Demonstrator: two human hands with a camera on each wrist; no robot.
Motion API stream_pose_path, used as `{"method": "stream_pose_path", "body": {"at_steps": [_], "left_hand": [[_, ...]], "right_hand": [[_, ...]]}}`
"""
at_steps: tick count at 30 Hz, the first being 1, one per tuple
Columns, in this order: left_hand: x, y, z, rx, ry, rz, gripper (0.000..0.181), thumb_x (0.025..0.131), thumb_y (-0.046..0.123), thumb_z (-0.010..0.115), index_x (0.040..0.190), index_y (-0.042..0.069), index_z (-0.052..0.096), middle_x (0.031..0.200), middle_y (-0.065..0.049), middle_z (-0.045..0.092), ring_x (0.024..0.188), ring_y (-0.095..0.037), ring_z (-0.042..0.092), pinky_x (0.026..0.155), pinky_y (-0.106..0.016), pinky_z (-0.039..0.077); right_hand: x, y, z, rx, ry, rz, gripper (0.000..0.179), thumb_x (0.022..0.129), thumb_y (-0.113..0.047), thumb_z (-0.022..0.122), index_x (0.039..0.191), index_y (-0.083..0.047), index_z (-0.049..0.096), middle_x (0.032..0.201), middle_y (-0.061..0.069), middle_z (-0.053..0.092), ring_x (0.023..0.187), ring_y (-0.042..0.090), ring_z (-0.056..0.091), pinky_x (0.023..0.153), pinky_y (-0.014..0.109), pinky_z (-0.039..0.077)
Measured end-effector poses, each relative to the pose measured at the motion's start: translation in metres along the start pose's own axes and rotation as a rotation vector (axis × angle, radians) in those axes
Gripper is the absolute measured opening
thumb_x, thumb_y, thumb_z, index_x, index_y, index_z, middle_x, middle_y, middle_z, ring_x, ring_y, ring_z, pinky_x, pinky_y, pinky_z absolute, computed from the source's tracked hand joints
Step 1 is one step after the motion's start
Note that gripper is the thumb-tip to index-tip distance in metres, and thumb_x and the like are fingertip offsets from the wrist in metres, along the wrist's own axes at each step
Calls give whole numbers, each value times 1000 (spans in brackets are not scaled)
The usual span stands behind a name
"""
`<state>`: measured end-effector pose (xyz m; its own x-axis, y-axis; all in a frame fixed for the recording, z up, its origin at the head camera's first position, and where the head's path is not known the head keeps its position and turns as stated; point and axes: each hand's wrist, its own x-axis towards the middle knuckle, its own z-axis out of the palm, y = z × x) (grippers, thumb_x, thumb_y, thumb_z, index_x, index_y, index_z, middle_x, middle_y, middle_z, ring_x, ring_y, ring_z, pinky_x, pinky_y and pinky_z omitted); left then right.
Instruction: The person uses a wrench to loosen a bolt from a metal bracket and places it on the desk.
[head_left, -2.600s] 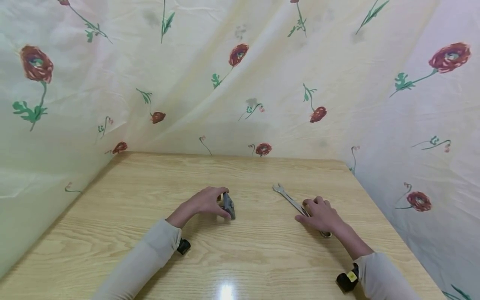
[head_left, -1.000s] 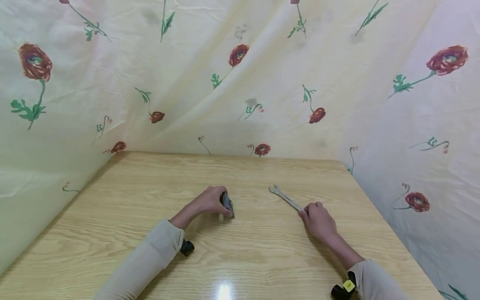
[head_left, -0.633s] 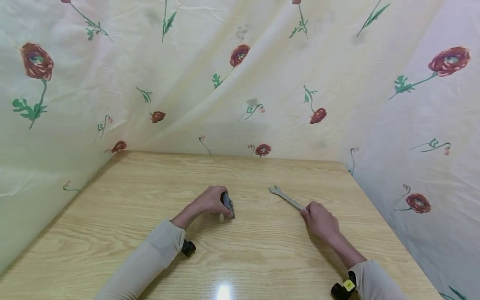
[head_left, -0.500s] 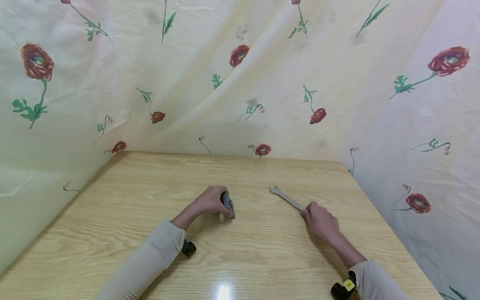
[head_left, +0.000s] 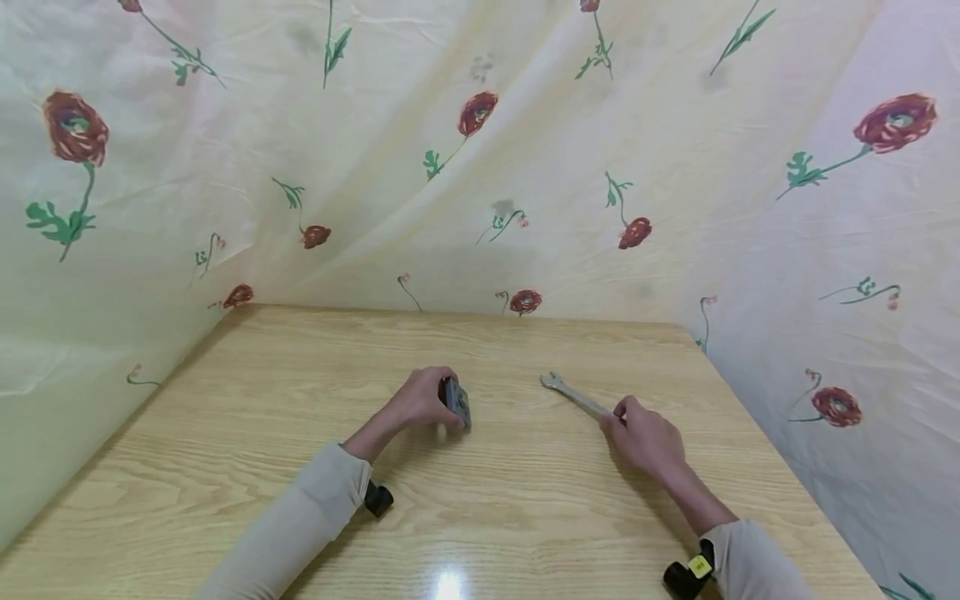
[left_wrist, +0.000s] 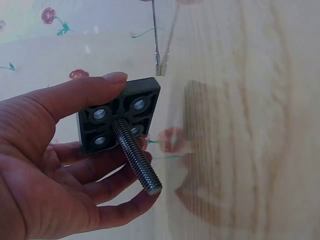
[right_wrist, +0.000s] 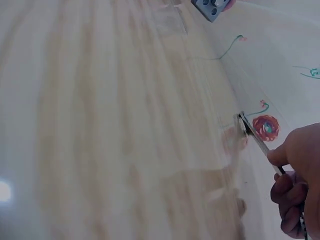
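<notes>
My left hand [head_left: 422,402] pinches a square dark grey plate [head_left: 458,404] between thumb and fingers, a little left of the table's middle. Seen from the left wrist, the plate [left_wrist: 144,91] has several holes, and a threaded rod [left_wrist: 136,155] sticks out of its centre, the rod's free end by the fingertips. My right hand [head_left: 647,437] grips a silver wrench [head_left: 573,395] by its handle. The wrench's open-end head points away, up and to the left, toward the plate but well apart from it. The hand hides most of its other end in the head view.
Both hands are over a light wood-grain table [head_left: 300,358]. A cloth [head_left: 570,167] printed with red flowers hangs behind it and along both sides. Black wrist cameras, such as the right one [head_left: 682,579], sit below the sleeves.
Since the earliest frame, my right hand's loosely spread fingers have closed round the wrench, covering its near end. In the last half second the plate has risen slightly and turned a little.
</notes>
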<state>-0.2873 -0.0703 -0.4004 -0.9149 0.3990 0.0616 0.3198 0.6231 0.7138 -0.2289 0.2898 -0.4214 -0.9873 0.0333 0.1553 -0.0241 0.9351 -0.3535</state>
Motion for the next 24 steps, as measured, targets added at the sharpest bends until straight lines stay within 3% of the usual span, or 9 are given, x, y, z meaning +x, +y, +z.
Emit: {"method": "stream_pose_path", "body": {"at_steps": [5, 10, 16, 24], "left_hand": [[-1, 2, -3, -37, 51, -1, 63, 65, 15, 92, 119, 1, 63, 108, -14, 68, 93, -22, 62, 80, -35, 53], [-1, 1, -5, -85, 107, 0, 62, 67, 15, 91, 120, 3, 62, 110, -14, 68, 95, -22, 63, 82, -36, 54], [0, 2, -9, -152, 144, -12, 61, 69, 12, 90, 121, 3, 61, 112, -16, 69, 96, -23, 65, 83, -37, 56], [2, 11, -13, -212, 168, -37, 67, 72, 12, 89, 131, 2, 58, 117, -19, 68, 102, -27, 67, 84, -38, 57]], "right_hand": [[4, 0, -3, 15, 32, -23, 31, 99, -36, 58, 105, -6, 63, 58, -1, 52, 49, 14, 42, 46, 30, 30], [7, -4, -10, 101, 34, -81, 33, 99, -40, 60, 105, -8, 66, 55, -3, 48, 46, 11, 39, 43, 27, 29], [14, -14, -20, 223, -16, -123, 38, 99, -43, 59, 109, -8, 68, 53, -5, 43, 46, 9, 35, 43, 25, 28], [26, -26, -32, 386, -91, -175, 32, 98, -37, 63, 107, -7, 68, 53, -6, 40, 46, 7, 31, 46, 26, 30]]}}
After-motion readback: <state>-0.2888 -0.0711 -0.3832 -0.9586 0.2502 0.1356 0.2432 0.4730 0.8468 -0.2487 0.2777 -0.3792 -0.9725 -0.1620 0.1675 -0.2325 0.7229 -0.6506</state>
